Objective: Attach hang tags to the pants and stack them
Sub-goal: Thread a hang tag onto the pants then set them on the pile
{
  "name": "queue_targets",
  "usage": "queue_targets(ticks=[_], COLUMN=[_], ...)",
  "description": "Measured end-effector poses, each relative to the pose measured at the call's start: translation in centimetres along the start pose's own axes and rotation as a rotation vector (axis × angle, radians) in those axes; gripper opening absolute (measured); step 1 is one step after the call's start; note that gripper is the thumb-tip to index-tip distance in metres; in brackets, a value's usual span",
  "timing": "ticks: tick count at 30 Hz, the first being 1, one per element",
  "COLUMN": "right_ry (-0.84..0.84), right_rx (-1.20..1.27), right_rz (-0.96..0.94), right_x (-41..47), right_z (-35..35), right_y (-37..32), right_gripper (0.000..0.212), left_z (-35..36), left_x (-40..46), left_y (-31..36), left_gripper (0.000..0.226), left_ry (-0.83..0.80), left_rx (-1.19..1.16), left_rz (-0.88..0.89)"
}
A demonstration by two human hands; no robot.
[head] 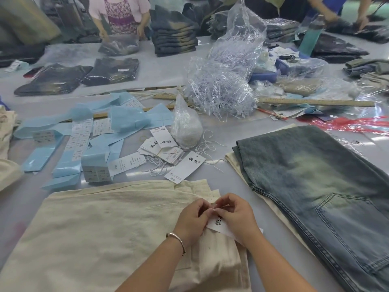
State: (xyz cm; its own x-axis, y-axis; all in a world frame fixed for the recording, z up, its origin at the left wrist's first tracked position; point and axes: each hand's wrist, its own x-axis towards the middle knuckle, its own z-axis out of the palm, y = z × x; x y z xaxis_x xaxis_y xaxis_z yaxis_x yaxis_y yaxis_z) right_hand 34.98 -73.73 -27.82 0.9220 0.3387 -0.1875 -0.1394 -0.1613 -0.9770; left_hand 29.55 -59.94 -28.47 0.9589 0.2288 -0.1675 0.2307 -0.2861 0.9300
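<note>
At the near centre, a hang tag (219,225) is pinched by the left hand (192,220) and right hand (236,217) over cream pants (101,224); its unseen string could slip if the grip is loosened.

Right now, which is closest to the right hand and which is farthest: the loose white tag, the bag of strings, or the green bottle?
From the right hand, in the head view:
1. Loose white hang tag, just beyond the cream pants, up and left.
2. Clear bag of white strings, farther back, behind the tag pile.
3. Green bottle, far back on the right.
</note>
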Motion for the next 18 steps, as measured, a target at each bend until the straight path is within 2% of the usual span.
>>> queue_targets(ticks=[2,7,18], right_ry=[0.0,-0.003,0.024], right_rx=[0.05,0.175,0.144], right_rz=[0.033,0.088,0.118], right_x=[0.2,0.3,0.9], right_z=[-0.1,-0.3,-0.5], right_y=[0.0,0.0,0.5], right_gripper=[0.019,0.022,0.025], left_z=[0.1,0.0,0.2], left_x=[0.2,0.7,1.7], left_y=[0.1,-0.1,-0.4], left_gripper=[0.021,0.024,0.025], left_ry=[-0.007,-0.019,-0.003], left_rx=[0.088,0.143,0.16], left_rz=[0.021,0.005,-0.043])
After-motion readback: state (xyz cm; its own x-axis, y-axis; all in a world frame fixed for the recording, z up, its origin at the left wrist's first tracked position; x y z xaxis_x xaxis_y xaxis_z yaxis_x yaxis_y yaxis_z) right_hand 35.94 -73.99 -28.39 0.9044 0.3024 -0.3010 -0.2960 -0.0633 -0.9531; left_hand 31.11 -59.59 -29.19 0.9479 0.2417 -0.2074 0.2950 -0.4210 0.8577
